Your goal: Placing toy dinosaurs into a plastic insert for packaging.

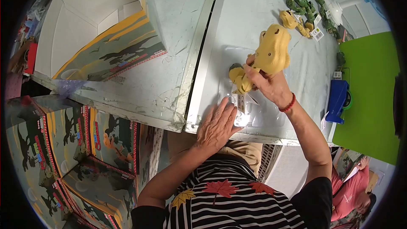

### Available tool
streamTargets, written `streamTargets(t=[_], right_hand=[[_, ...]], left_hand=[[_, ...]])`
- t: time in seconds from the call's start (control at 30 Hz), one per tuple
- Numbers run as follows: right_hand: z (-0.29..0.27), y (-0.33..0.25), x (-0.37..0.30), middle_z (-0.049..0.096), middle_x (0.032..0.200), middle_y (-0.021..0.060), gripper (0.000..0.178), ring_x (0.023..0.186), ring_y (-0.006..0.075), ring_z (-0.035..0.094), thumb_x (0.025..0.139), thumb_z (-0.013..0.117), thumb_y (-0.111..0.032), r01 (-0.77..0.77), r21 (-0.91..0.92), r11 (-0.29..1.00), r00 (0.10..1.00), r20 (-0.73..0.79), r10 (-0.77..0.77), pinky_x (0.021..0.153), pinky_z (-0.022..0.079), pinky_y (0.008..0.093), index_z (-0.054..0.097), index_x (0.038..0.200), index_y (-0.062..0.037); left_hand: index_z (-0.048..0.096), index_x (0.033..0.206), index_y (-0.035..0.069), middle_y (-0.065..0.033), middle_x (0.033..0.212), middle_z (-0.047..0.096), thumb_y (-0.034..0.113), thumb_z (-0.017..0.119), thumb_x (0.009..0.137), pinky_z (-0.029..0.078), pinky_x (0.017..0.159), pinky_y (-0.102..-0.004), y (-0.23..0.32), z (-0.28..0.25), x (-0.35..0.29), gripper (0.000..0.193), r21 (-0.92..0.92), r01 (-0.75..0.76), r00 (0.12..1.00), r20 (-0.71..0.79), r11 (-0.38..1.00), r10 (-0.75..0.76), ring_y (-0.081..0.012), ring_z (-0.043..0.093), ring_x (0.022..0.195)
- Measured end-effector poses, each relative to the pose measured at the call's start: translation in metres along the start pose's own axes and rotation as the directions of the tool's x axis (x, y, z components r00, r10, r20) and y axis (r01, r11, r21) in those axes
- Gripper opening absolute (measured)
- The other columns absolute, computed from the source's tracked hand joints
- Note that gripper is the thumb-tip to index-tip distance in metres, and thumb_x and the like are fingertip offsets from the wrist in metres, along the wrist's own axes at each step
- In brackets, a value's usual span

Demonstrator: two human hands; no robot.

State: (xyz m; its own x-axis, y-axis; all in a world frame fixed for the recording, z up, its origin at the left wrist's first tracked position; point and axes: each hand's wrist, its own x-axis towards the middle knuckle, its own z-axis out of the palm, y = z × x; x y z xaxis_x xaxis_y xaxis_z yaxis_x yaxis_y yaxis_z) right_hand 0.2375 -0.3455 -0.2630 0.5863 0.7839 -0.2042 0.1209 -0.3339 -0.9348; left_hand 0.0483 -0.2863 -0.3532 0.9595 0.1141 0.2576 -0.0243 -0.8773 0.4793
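My right hand [271, 87], with a red bracelet at the wrist, is wrapped round a yellow toy dinosaur [274, 51]. The toy's broad body points away from me, and a narrower dark-striped part sticks out to the left of my fingers. Below it hangs a white paper tag [242, 102]. Under the toy lies a clear plastic tray [271, 118] on the table. My left hand [216, 126] rests flat near the tray's left front corner, fingers stretched out and holding nothing. It is close to the tag; whether it touches the tray I cannot tell.
Several green toy dinosaurs [300, 2] and another yellow one [289, 18] lie at the far right. A blue tape dispenser [337, 101] stands by a green panel [369, 101]. An open box [127, 55] occupies the left table; printed boxes [63, 131] are stacked below. A person [352, 191] is at lower right.
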Motion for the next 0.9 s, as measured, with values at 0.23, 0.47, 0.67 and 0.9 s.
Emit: streamTargets(t=[0.23, 0.47, 0.67, 0.9], right_hand=[[0.004, 0.019, -0.006, 0.055, 0.08, 0.0026, 0.018, 0.071, 0.0118, 0.053, 0.084, 0.061, -0.011, 0.315, -0.349, 0.883, 0.945, 0.028, -0.327, 0.067, 0.045, 0.0272, 0.055, 0.098, -0.0021], [0.009, 0.0, -0.002, 0.057, 0.078, 0.0051, 0.022, 0.064, 0.0106, 0.055, 0.084, 0.061, -0.016, 0.183, -0.344, 0.921, 0.983, 0.072, -0.168, 0.054, 0.045, 0.0241, 0.056, 0.098, 0.0009], [0.009, 0.002, 0.0, 0.06, 0.081, 0.0067, 0.028, 0.059, 0.0099, 0.057, 0.088, 0.058, -0.019, -0.009, -0.27, 0.963, 0.994, 0.102, 0.038, 0.049, 0.047, 0.0217, 0.053, 0.104, 0.0031], [0.007, 0.024, -0.015, 0.061, 0.083, 0.006, 0.019, 0.063, 0.0088, 0.055, 0.089, 0.056, -0.017, 0.272, -0.242, 0.932, 0.962, 0.085, -0.259, 0.055, 0.047, 0.0212, 0.053, 0.098, -0.0008]], left_hand=[[0.056, 0.109, -0.003, -0.0104, 0.113, 0.051, 0.03, 0.068, 0.075, 0.036, 0.099, -0.0422, -0.002, 0.002, 0.0, 0.049, -0.051, -0.012, 1.0, -0.004, 0.999, 0.011, -0.0292, 0.037, 0.126], [0.06, 0.103, -0.004, -0.0117, 0.112, 0.051, 0.031, 0.064, 0.079, 0.038, 0.099, -0.0415, -0.004, 0.005, -0.001, 0.042, -0.042, -0.041, 0.998, -0.041, 0.998, 0.039, -0.0281, 0.034, 0.128], [0.059, 0.104, -0.003, -0.0104, 0.111, 0.051, 0.025, 0.07, 0.072, 0.038, 0.098, -0.0406, -0.004, 0.006, -0.002, 0.044, -0.078, -0.039, 0.995, -0.096, 0.996, 0.031, -0.0295, 0.038, 0.125], [0.061, 0.102, 0.0, -0.009, 0.11, 0.052, 0.03, 0.068, 0.075, 0.037, 0.1, -0.0395, -0.002, 0.007, -0.003, 0.041, -0.049, -0.058, 0.994, -0.098, 0.997, 0.053, -0.0272, 0.037, 0.126]])
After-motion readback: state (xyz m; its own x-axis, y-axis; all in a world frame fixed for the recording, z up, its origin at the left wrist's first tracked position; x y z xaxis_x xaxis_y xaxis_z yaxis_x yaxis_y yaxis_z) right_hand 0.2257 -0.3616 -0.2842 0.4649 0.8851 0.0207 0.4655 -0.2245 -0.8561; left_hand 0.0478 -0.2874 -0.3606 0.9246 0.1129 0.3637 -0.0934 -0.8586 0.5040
